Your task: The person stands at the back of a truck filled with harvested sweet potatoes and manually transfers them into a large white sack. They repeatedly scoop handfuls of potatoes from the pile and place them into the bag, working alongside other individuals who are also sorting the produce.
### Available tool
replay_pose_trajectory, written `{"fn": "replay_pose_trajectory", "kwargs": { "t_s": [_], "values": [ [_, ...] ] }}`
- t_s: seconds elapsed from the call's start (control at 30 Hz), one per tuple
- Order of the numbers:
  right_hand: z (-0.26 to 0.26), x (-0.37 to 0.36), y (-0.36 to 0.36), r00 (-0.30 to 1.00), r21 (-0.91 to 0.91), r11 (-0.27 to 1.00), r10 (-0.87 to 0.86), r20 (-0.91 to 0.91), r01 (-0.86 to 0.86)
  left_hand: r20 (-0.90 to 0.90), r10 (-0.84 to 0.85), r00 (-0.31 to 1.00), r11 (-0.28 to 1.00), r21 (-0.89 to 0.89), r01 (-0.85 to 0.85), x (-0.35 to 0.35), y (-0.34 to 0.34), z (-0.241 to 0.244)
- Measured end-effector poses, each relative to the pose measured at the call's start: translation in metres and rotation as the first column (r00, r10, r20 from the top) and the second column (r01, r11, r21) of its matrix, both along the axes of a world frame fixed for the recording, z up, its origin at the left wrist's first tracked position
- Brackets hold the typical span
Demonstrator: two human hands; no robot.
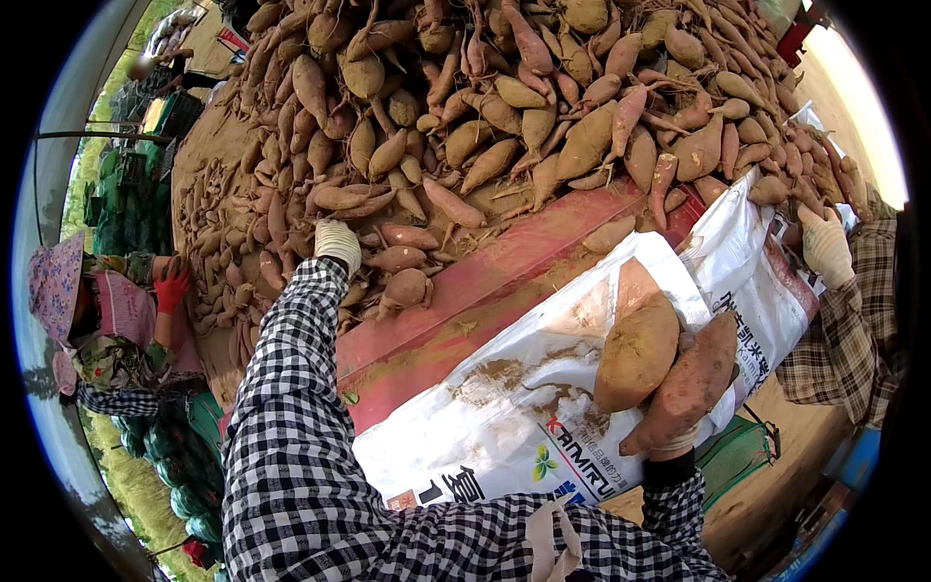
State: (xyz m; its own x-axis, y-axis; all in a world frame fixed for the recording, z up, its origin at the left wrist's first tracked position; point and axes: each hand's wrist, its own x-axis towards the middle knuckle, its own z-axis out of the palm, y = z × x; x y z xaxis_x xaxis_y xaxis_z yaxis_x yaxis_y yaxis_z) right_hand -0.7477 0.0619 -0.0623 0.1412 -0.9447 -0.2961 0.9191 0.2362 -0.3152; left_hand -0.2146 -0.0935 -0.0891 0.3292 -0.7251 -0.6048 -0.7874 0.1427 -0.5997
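My left hand (337,244), in a cream knitted glove, reaches onto the near side of a big heap of sweet potatoes (465,142). Its fingertips are hidden among the roots, so its hold cannot be made out. At lower right my right hand (676,442) is mostly hidden beneath two large sweet potatoes; the reddish one (687,382) lies over it, and a yellowish-brown one (638,353) sits beside that. Both are held above a white woven plastic sack (502,393) bearing print and soil stains. The sack is spread across the front, over the edge of the red metal bed.
The red metal edge (465,291) runs diagonally before me. At left, a person in a flowered hat rests a red-gloved hand (172,284) by the small roots. At right, another person's gloved hand (827,246) is beside the heap. Filled green net bags (171,465) stand at lower left.
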Motion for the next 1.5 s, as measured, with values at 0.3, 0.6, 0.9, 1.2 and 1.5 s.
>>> {"fn": "replay_pose_trajectory", "kwargs": {
  "t_s": [0.3, 0.6, 0.9, 1.2, 1.5],
  "values": [
    [-0.007, 0.002, 0.009, 0.997, 0.040, 0.998, 0.043, 0.059, -0.045, -0.187, -0.245, 0.952, 0.824, -0.557, 0.103, 0.013, 0.030, 0.051],
    [-0.003, 0.006, 0.005, 0.993, 0.033, 0.992, 0.119, -0.002, -0.118, -0.459, -0.332, 0.824, 0.818, -0.575, 0.009, -0.153, -0.028, -0.078],
    [0.003, 0.010, -0.004, 0.993, 0.032, 0.993, 0.118, -0.017, -0.118, -0.180, -0.514, 0.839, 0.808, -0.430, 0.403, -0.062, 0.033, -0.075],
    [0.003, 0.007, -0.009, 0.998, 0.003, 0.999, 0.045, 0.045, -0.045, -0.162, -0.486, 0.859, 0.850, -0.318, 0.420, 0.026, 0.091, -0.066],
    [-0.014, 0.012, -0.005, 0.985, -0.015, 1.000, 0.026, 0.170, -0.024, -0.470, -0.549, 0.691, 0.759, -0.626, 0.178, -0.117, -0.011, 0.003]
  ]
}}
